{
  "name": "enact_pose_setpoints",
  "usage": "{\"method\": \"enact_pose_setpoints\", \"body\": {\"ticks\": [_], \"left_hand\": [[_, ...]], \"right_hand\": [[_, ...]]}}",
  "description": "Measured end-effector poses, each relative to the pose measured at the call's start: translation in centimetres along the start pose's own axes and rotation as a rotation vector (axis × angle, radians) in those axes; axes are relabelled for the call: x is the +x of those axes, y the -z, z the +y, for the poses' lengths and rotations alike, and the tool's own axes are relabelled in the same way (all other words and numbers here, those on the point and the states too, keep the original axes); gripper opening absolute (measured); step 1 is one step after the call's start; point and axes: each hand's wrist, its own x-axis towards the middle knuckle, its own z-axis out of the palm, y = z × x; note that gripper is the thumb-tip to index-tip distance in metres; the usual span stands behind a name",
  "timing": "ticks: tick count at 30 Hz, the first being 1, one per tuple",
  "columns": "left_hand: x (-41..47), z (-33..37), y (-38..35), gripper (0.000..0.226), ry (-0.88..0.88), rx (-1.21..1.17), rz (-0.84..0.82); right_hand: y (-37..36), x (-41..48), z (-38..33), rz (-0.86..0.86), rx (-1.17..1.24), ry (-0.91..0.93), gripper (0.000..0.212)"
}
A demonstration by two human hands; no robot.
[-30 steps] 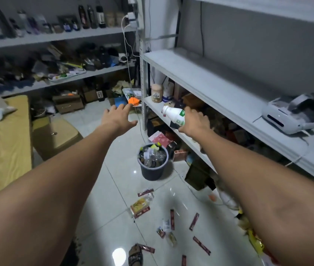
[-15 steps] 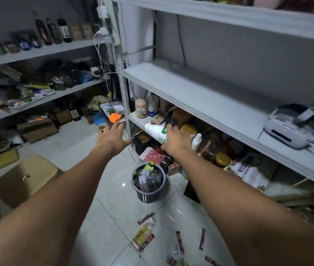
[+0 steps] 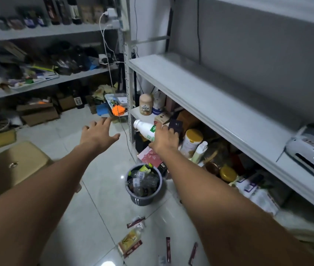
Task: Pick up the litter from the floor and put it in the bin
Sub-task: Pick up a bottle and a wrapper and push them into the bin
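My right hand point(image 3: 164, 141) grips a white plastic bottle point(image 3: 145, 129) with a green label, held on its side with the neck pointing left, above and a little beyond the bin. The grey round bin point(image 3: 143, 196) stands on the tiled floor beside the shelf and holds crushed clear bottles. My left hand point(image 3: 97, 132) is stretched out to the left of the bottle, fingers spread, holding nothing. On the floor nearer to me lie a yellow snack wrapper point(image 3: 130, 241) and several dark red sachets point(image 3: 168, 249).
A grey metal shelf unit point(image 3: 200, 96) runs along the right, its lower level crowded with tins and boxes; a white device point(image 3: 313, 158) sits on it. A tan stool point(image 3: 12, 167) stands at the left. Cardboard boxes point(image 3: 39, 114) and clutter line the far wall.
The view has moved forward and lifted, so the bin is closer and less floor litter shows. Both arms stay outstretched and the bottle remains in my right hand, now above the bin's far side.
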Motion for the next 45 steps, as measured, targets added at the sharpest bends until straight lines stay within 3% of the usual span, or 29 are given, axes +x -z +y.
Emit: {"method": "enact_pose_setpoints", "body": {"ticks": [5, 12, 18, 24, 32, 37, 45], "left_hand": [[5.4, 2.8, -7.3, 0.064, 0.031, -0.046, 0.067], [10.0, 1.7, -26.8, 0.064, 0.024, -0.117, 0.072], [13.1, 0.5, -41.4, 0.062, -0.019, -0.131, 0.17], [16.5, -0.7, -51.2, 0.077, -0.11, -0.094, 0.295], [18.0, 0.0, -57.8, 0.088, -0.238, 0.01, 0.39], [18.1, 2.3, -58.3, 0.098, -0.336, 0.172, 0.342], [18.6, 4.3, -56.7, 0.086, -0.321, 0.272, 0.297]], "right_hand": [[-6.9, 6.4, 3.3, 0.024, 0.015, 0.009, 0.072], [-24.7, 12.2, 5.0, 0.067, -0.002, 0.065, 0.07], [-38.9, 16.1, 7.2, 0.108, -0.004, 0.087, 0.072], [-48.9, 19.7, 9.7, 0.187, -0.006, 0.104, 0.07], [-56.0, 21.5, 11.4, 0.242, 0.0, 0.191, 0.063], [-55.3, 21.1, 11.4, 0.187, 0.093, 0.268, 0.063], [-53.3, 21.2, 11.4, 0.131, 0.175, 0.359, 0.07]]}}
